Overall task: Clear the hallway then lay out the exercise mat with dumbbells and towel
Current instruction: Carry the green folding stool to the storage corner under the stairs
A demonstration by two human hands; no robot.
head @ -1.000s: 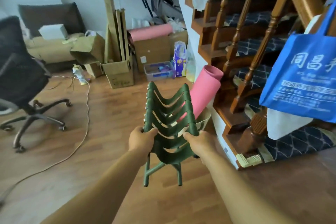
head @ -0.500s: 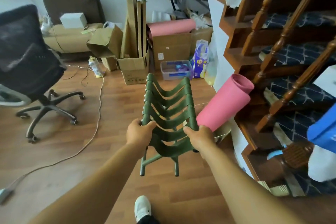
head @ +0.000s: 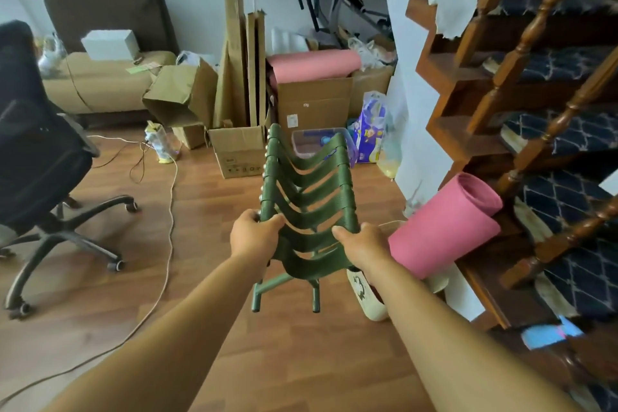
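Both hands held a stack of green folding stools (head: 307, 197) out in front of the person, clear of the wooden floor (head: 207, 204). The left hand (head: 255, 232) gripped the left rail and the right hand (head: 363, 246) the right rail, each with its fingers (head: 274, 220) curled tight around the metal tube. The stools had painted green tube frames and seats of woven webbing that sagged in curved bands, one behind another, with two thin legs hanging down at the near end. Just to the right of the stack a rolled pink exercise mat (head: 446, 227) of soft foam leaned at a slant against the foot of the dark wooden staircase (head: 521, 53), its open end showing the spiral of the roll. A second pink roll (head: 314, 63) lay across the top of a brown cardboard box (head: 314, 104) by the far wall, beside tall flat sheets of cardboard (head: 234, 53). A black office chair (head: 36, 150) on castors stood at the left, and a pale cable (head: 169, 211) trailed over the floorboards. Compared with a second before, the view had swung left: a blue bag that had hung on the stair post was gone from sight, and the stack sat nearer the boxes, while the grip on the rails was unchanged.
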